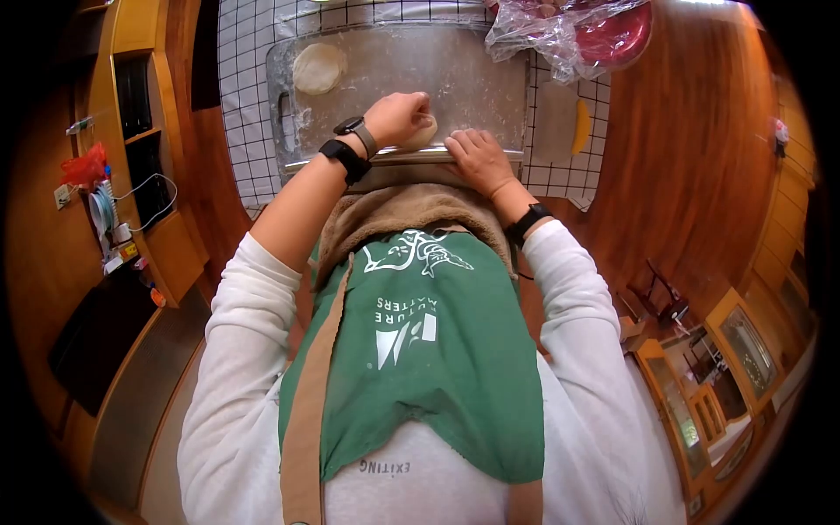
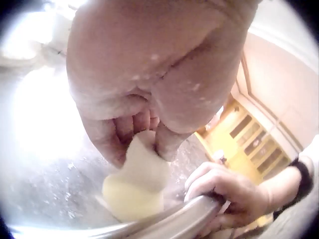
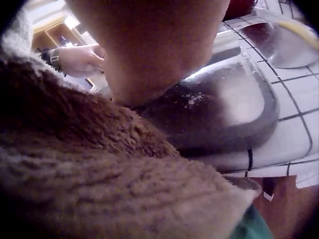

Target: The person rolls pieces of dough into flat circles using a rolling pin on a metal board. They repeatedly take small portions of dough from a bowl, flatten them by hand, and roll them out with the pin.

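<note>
My left hand [image 1: 398,119] pinches the edge of a flat piece of pale dough [image 2: 139,177] between thumb and fingers, partly lifting it from the steel board [image 1: 385,66]. The dough's lower part droops beside a metal rolling pin [image 2: 184,219]. My right hand [image 1: 479,162] grips this pin near the board's front edge, its fingers curled over the top. In the right wrist view a stretch of the rolling pin [image 3: 227,48] shows beyond the hand, whose fingers are hidden there. A pale round of dough [image 1: 318,69] lies at the board's far left.
A red bowl [image 1: 626,39] under crumpled plastic wrap [image 1: 560,39] stands at the back right. A scraper with a yellow edge [image 1: 581,127] lies right of the board on the checked cloth [image 1: 248,114]. Flour dusts the board. Brown fleecy fabric [image 1: 411,206] bunches at its front edge.
</note>
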The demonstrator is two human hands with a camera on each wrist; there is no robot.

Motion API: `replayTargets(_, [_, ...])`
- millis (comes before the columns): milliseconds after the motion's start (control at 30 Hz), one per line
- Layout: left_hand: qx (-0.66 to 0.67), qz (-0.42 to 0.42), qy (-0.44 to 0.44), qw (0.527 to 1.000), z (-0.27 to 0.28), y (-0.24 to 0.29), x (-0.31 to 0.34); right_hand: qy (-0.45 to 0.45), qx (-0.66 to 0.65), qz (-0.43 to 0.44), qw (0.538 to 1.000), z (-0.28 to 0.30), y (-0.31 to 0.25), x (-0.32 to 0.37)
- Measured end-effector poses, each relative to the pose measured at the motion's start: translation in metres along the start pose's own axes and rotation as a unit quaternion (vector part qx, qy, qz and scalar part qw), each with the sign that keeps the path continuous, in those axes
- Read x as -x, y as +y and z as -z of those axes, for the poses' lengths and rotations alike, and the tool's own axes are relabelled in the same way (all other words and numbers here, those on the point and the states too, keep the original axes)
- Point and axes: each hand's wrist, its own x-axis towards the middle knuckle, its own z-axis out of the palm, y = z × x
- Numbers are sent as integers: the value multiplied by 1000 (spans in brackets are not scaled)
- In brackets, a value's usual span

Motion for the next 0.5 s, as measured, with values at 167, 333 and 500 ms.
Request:
replayTargets(167, [221, 46, -18, 974, 1, -10, 3, 47, -20, 32, 998, 12, 15, 11])
replayTargets(333, [117, 55, 54, 990, -2, -6, 6, 32, -4, 62, 998, 15, 25, -7])
replayTargets(500, [127, 25, 79, 988, -3, 2, 3, 27, 11, 79, 996, 16, 35, -34])
